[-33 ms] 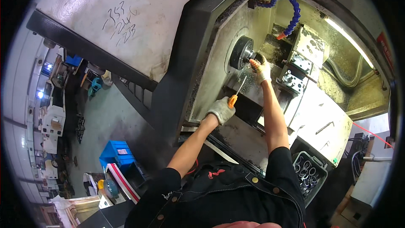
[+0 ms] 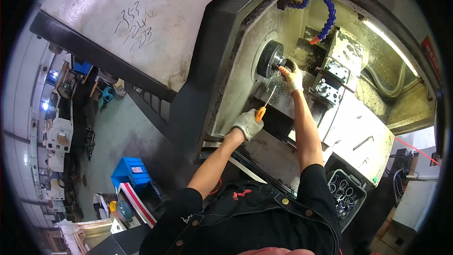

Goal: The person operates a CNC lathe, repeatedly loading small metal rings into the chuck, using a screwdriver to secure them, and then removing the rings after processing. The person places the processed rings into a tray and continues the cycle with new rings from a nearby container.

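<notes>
- Left hand [image 2: 247, 124], gloved, wraps firmly around the orange handle [image 2: 260, 114] of a slim hand tool; its thin metal shaft [image 2: 270, 95] points far and to the right, the tip apart from the chuck.
- Right hand [image 2: 295, 78], also gloved, reaches farther in, thumb and fingers curled at the bright metal nose [image 2: 279, 62] of the black round chuck [image 2: 270, 59]. Whether they pinch a separate part or only the nose, I cannot tell, since the fingers cover that spot.
- That nose sits on the right face of the chuck, which stands out from the lathe's left inner wall.
- The step in hand looks like handwork at the chuck, the right hand steadying or feeling there and the tool held ready.
- Any next move with the tool would, I judge, call for a steady right hand and a tip guided clear of those fingers.
- To the right of the right hand is the tool block [image 2: 328, 89]; farther back hangs the blue segmented coolant hose [image 2: 330, 16].
- Near and right, a grey bin [image 2: 361, 204] holds metal rings [image 2: 343, 190].
</notes>
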`<state>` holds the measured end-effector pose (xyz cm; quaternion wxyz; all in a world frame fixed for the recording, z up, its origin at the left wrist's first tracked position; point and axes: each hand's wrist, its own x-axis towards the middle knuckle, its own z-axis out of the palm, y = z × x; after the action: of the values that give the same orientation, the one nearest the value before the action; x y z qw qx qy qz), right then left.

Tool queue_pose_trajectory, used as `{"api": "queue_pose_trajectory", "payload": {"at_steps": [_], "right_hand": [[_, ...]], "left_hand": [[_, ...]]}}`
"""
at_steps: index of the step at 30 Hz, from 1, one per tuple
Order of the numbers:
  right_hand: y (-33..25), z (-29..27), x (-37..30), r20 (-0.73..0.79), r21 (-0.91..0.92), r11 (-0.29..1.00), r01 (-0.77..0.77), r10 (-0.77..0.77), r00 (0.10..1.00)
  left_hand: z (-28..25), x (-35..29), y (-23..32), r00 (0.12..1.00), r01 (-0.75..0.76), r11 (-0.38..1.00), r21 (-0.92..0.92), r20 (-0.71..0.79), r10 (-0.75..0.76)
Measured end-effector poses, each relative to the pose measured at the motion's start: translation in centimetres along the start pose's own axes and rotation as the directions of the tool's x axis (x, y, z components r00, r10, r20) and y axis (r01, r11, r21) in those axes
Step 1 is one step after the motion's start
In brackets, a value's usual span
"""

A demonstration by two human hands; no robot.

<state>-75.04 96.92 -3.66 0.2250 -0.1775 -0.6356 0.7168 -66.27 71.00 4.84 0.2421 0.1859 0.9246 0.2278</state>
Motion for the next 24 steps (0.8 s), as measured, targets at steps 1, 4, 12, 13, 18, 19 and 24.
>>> {"api": "queue_pose_trajectory", "payload": {"at_steps": [1,4,12,13,18,19,24], "right_hand": [[0.2,0.0,0.1,-0.007,-0.013,1.000,0.017,-0.017,1.000],[0.7,-0.6,0.7,-0.014,-0.094,0.989,0.110,-0.112,0.994],[-1.6,-0.8,0.0,0.081,-0.327,0.924,0.199,-0.182,0.980],[-1.5,-0.9,0.0,0.089,-0.198,0.966,0.165,-0.150,0.985],[0.0,-1.1,0.4,0.084,0.020,0.989,0.149,-0.150,0.985],[0.4,-1.5,0.6,0.075,0.036,0.988,0.148,-0.151,0.986],[0.7,-1.0,1.0,0.091,0.041,0.990,0.131,-0.135,0.987]], "left_hand": [[0.2,-0.2,-0.1,1.000,-0.013,1.000,-0.014,0.010,0.013],[0.7,-0.7,0.0,0.999,-0.023,1.000,-0.005,0.022,0.024],[1.5,-1.2,-0.2,1.000,-0.021,0.999,-0.024,-0.004,0.021],[1.1,-0.8,0.2,1.000,-0.005,1.000,-0.013,0.018,0.005],[0.5,0.8,1.2,0.996,-0.078,0.997,0.005,-0.040,0.078],[0.3,0.6,1.7,0.996,-0.084,0.996,0.008,-0.041,0.084],[1.1,0.8,0.7,0.996,-0.081,0.997,-0.007,-0.034,0.081]]}}
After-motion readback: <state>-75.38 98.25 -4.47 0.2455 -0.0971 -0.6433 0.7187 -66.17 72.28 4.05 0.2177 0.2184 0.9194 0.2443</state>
